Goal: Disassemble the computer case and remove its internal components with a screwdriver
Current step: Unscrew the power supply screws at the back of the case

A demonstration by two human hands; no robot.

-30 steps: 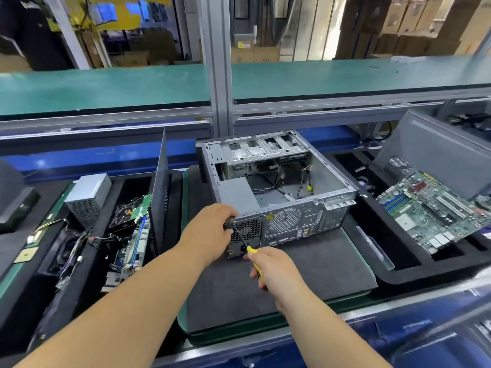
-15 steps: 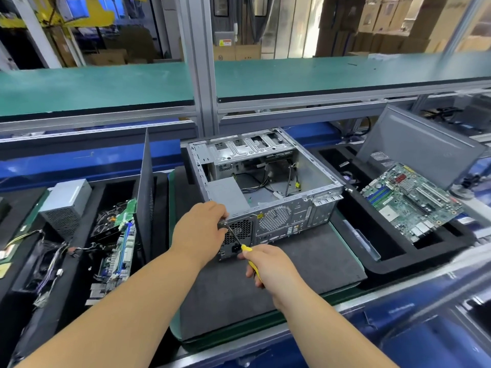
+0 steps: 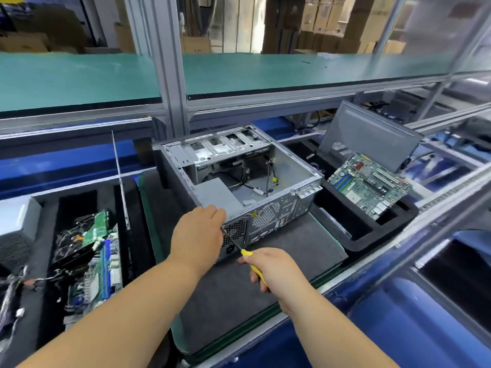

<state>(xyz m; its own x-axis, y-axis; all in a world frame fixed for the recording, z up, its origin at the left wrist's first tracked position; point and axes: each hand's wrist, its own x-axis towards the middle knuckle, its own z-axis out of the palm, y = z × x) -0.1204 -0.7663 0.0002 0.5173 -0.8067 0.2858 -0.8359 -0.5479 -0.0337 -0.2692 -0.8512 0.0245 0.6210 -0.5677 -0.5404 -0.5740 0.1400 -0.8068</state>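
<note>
both hands had stayed at the open grey metal computer case on the dark foam surface, left fingers steadying its corner, right fingers pinching the yellow-handled screwdriver, so a rear screw was likely mid-removal.

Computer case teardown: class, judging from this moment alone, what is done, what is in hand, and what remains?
Done: the computer case lies open, and a motherboard rests in the right tray.
In hand: the right hand holds the screwdriver against the rear panel beside the power supply, while the left hand steadies that corner.
Left: the power supply, loose cables and drive cage remain inside.
</note>
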